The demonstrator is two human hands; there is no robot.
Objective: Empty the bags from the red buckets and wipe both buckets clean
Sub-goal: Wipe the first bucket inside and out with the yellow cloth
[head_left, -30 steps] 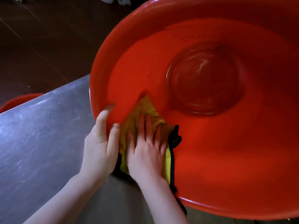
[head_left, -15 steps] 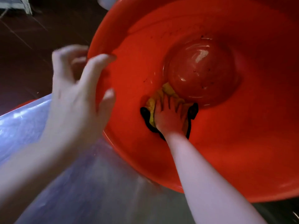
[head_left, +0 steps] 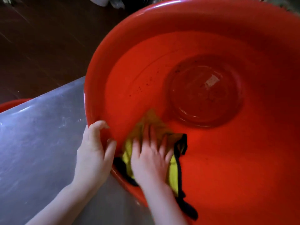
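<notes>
A big red bucket (head_left: 227, 168) fills the right of the head view, tilted toward me on a steel table (head_left: 35, 143). Dark specks dot its inner wall; its round bottom shines. My right hand (head_left: 151, 158) lies flat, fingers spread, pressing a yellow cloth with black trim (head_left: 174, 172) against the near inner wall. My left hand (head_left: 94, 153) grips the bucket's near rim, fingers curled over the edge. A sliver of a second red bucket (head_left: 11, 103) shows past the table's left edge.
Dark brown floor (head_left: 40, 46) lies beyond the table. Pale, blurred objects (head_left: 100, 1) sit at the top edge. The cloth's black trim hangs over the bucket's rim toward me.
My left hand, raised in the air half a second ago, has come back down onto the rim. My right hand pulled the cloth from near the bucket's bottom back to the near wall.
</notes>
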